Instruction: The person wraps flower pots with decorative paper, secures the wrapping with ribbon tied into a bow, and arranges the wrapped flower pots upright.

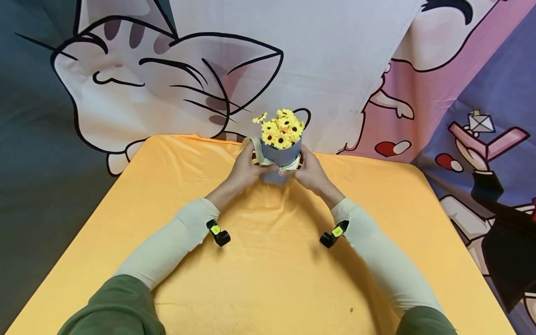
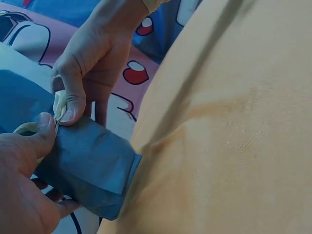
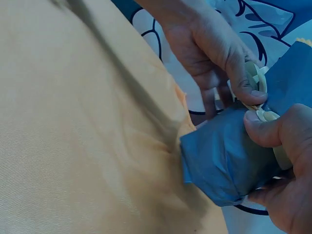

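A small bouquet of yellow daisy-like flowers (image 1: 281, 130) stands upright in blue-grey wrapping paper (image 1: 279, 156) at the far side of the table. Tied round its waist is a cream ribbon (image 3: 263, 87), with a loop standing out on the left. My left hand (image 1: 246, 168) pinches the ribbon from the left. From the other side, my right hand (image 1: 311, 171) pinches it too. Both thumb tips meet close together at the knot on the front of the wrap, as the right wrist view shows. Fingers of both hands reach behind the paper, partly hidden by it.
A yellow-orange cloth (image 1: 268, 260) covers the table, with creases below the bouquet. Behind the far edge hangs a cartoon backdrop (image 1: 335, 70) with a cat drawing. Small black wrist cameras (image 1: 221, 236) sit on both sleeves.
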A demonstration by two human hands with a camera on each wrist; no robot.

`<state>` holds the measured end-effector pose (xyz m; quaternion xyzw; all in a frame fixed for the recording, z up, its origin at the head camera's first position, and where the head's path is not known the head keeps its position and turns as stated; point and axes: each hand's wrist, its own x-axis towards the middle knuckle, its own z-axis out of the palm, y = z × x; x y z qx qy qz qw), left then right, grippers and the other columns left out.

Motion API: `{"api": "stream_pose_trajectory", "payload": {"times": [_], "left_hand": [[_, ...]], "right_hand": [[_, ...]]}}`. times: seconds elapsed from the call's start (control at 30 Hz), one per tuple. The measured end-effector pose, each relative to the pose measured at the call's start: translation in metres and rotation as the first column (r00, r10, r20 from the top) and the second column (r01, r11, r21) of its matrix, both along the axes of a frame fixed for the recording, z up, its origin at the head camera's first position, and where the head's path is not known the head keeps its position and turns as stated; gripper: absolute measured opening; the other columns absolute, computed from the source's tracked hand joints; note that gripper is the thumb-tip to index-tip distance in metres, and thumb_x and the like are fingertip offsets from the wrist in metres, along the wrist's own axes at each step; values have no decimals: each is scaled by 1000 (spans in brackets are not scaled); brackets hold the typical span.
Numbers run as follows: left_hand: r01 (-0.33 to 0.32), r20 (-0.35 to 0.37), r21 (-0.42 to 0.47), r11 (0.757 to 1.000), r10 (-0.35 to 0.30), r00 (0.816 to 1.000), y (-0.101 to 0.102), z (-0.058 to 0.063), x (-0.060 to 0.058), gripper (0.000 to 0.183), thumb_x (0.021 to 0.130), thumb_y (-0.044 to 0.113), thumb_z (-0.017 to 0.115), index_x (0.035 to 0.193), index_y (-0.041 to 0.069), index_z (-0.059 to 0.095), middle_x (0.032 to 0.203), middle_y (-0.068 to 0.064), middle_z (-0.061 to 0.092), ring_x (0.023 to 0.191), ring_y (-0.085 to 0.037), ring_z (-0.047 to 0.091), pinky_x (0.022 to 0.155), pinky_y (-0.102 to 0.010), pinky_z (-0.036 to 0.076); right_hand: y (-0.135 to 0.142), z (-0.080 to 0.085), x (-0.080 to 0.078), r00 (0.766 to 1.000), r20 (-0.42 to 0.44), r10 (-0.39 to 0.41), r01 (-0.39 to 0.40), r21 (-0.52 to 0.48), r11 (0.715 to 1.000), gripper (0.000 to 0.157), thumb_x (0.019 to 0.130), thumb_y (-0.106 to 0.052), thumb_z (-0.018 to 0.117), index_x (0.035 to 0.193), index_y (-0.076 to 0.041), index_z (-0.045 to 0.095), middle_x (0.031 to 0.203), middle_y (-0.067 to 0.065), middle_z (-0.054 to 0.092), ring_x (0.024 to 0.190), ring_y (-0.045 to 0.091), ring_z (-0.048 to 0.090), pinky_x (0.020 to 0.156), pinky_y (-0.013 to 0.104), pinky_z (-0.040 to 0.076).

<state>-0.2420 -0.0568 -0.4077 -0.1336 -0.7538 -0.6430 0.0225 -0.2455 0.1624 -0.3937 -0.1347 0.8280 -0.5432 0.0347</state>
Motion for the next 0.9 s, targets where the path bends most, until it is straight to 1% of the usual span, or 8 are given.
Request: {"api": "stream_pose_trajectory", "payload": {"times": [0.1,0.17,0.33,0.47,0.57,0.7,0.8,0.9], "left_hand": [[-2,-20,-8,1000,2,1000,1,-5,-2,74,89,0,95,150,9,54,164,-13,52,161,-32,48,133,-50,44],[3,-24,-27,1000,-4,1000,1,-9,-2,83,88,0,95,157,12,52,167,-12,51,162,-32,47,136,-49,40],[10,-29,-127,992,-14,999,-2,-18,0,101,88,6,96,172,19,41,174,-12,47,165,-33,44,137,-51,37],[26,-29,-186,982,-32,999,-4,-21,1,61,90,9,96,138,9,57,157,-14,52,158,-34,49,135,-56,40],[39,-11,-194,980,-42,999,-5,-23,0,52,91,10,95,126,8,56,149,-13,55,153,-33,52,133,-56,42],[60,46,-159,985,-53,997,-5,-26,-2,72,93,9,94,152,12,54,161,-12,57,156,-35,53,131,-54,46],[92,114,-115,989,-79,990,-3,-27,-3,73,96,8,91,157,12,50,164,-14,56,154,-36,56,125,-55,52],[110,149,-117,987,-93,985,-4,-24,-7,75,98,9,89,160,12,47,165,-16,56,154,-37,56,124,-55,53]], "right_hand": [[0,-7,0,999,-35,-32,33,29,999,102,88,4,91,173,-8,36,168,20,54,157,40,53,128,60,47],[0,-12,2,998,-47,-45,48,71,996,103,87,6,90,174,-9,35,168,20,54,158,40,51,129,60,46],[0,-23,6,996,-65,-68,76,120,990,104,84,3,95,171,-9,39,166,21,58,156,40,54,130,59,46],[1,-25,7,995,-69,-76,86,159,983,99,83,-3,99,165,-3,44,161,23,62,153,41,57,129,58,46],[3,-24,7,997,-42,-66,73,196,978,98,83,-6,100,163,0,45,159,25,62,151,43,59,128,58,48],[4,-25,2,999,4,-52,50,217,975,101,84,-10,100,167,2,42,160,26,61,148,44,61,125,60,50],[5,-28,-1,997,54,-46,33,207,978,102,86,-12,99,168,2,40,159,26,61,146,44,61,123,60,51],[5,-27,-6,996,81,-41,23,211,977,102,86,-12,99,168,2,40,159,25,61,144,43,61,123,59,51]]}}
